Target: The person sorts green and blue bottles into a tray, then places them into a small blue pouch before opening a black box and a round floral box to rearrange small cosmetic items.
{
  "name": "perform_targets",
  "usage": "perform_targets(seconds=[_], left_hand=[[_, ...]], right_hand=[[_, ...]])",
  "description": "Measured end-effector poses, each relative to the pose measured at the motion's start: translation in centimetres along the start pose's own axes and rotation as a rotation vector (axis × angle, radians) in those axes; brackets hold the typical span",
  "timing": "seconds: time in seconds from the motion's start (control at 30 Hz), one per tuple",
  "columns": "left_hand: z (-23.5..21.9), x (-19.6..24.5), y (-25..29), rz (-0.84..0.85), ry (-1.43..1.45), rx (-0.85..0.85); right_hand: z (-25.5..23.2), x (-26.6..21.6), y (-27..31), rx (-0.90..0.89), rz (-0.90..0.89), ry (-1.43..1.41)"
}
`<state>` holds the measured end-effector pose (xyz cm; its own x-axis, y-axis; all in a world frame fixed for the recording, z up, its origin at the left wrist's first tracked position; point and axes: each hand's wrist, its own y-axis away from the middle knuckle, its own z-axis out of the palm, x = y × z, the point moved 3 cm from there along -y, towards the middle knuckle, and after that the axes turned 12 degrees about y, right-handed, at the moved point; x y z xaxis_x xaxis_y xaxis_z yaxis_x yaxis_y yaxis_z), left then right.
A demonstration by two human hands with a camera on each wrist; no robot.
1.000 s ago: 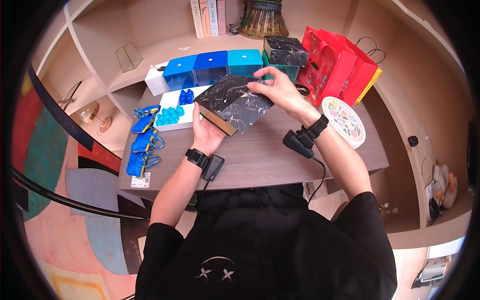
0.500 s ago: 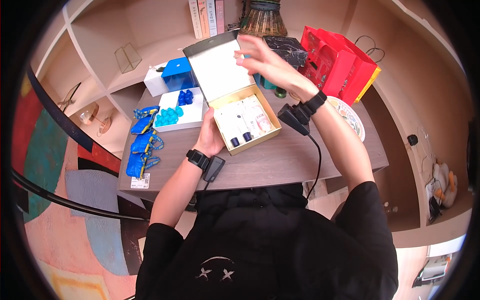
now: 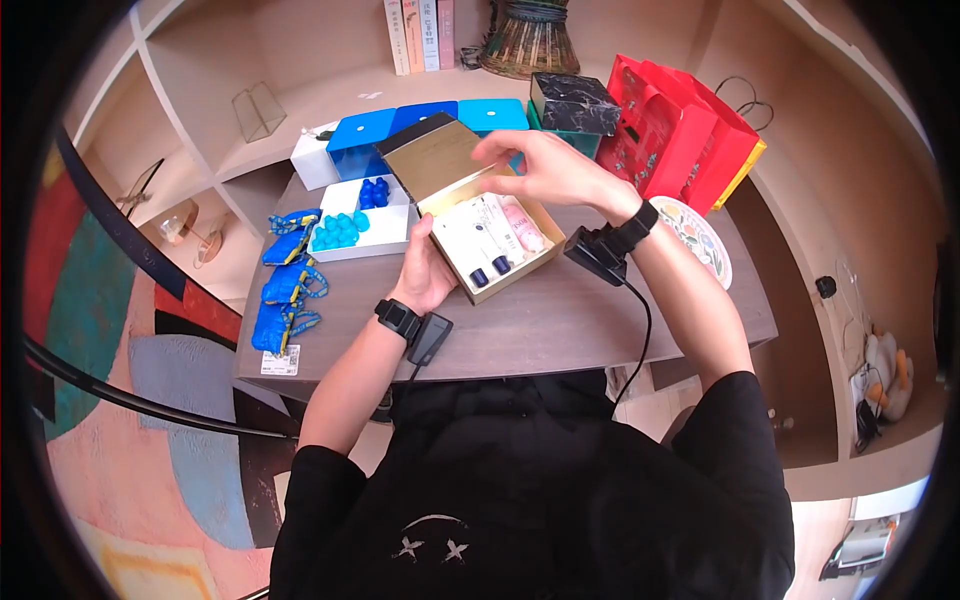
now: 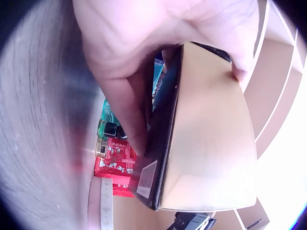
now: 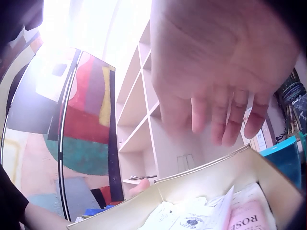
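My left hand (image 3: pixel 428 275) grips a hinged gift box (image 3: pixel 522 276) at its left side, with the thumb at the rim and fingers underneath. In the left wrist view, the box's pale gold side (image 4: pixel 211 143) and black-marbled bottom edge (image 4: pixel 165 139) fill the middle. The box's lid (image 3: pixel 440 160) stands raised at the back, gold inside. Within lie white tubes (image 3: pixel 470 232) with dark caps and a pink-labelled item (image 3: pixel 522 225). My right hand (image 3: pixel 562 172) hovers over the box near the lid, fingers extended, palm empty in the right wrist view.
Left of the box sits a white tray (image 3: pixel 360 250) with teal figures (image 3: pixel 340 230) and blue figures (image 3: pixel 374 192). Small blue bags (image 3: pixel 285 300) line the left edge. Behind are blue boxes (image 3: pixel 360 130), a marbled box (image 3: pixel 572 103) and red bags (image 3: pixel 665 130); a floral round piece (image 3: pixel 700 240) lies right.
The box went from closed and tilted to open, its contents showing. Since half a second ago the raised lid has changed angle and looks shorter, and my right hand has moved lower and rightward.
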<state>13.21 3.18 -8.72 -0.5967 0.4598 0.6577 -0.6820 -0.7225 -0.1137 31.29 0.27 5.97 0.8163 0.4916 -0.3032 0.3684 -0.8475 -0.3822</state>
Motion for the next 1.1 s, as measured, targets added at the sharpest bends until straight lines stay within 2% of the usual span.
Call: perform_targets(seconds=[0.07, 0.2, 0.27, 0.43, 0.63, 0.83, 0.97, 1.1], left_hand=[[-0.1, 0.1, 0.0, -0.003, 0.009, 0.042], [-0.1, 0.2, -0.1, -0.005, 0.028, 0.099], [0.0, 0.2, 0.0, -0.011, 0.03, 0.102], [0.1, 0.2, -0.2, 0.003, 0.017, 0.089], [0.0, 0.3, -0.2, 0.01, 0.006, 0.067], [-0.5, 0.1, -0.4, 0.013, 0.001, 0.07], [-0.6, 0.2, -0.5, 0.018, 0.02, 0.062], [-0.4, 0.1, -0.3, -0.005, -0.004, 0.071]], right_hand=[[-0.4, 0.3, 0.3, -0.175, 0.017, 0.028], [-0.3, -0.6, 1.5, -0.273, 0.008, 0.161], [0.2, -1.1, 2.2, -0.338, 0.106, 0.431], [2.8, -1.4, 2.4, -0.442, 0.112, 0.549], [4.1, -0.7, 1.5, -0.365, 0.198, 0.432], [4.8, -1.0, 1.0, -0.381, 0.281, 0.446], [5.2, -0.5, 0.8, -0.415, 0.29, 0.422], [5.8, 0.1, 0.8, -0.356, 0.241, 0.401]])
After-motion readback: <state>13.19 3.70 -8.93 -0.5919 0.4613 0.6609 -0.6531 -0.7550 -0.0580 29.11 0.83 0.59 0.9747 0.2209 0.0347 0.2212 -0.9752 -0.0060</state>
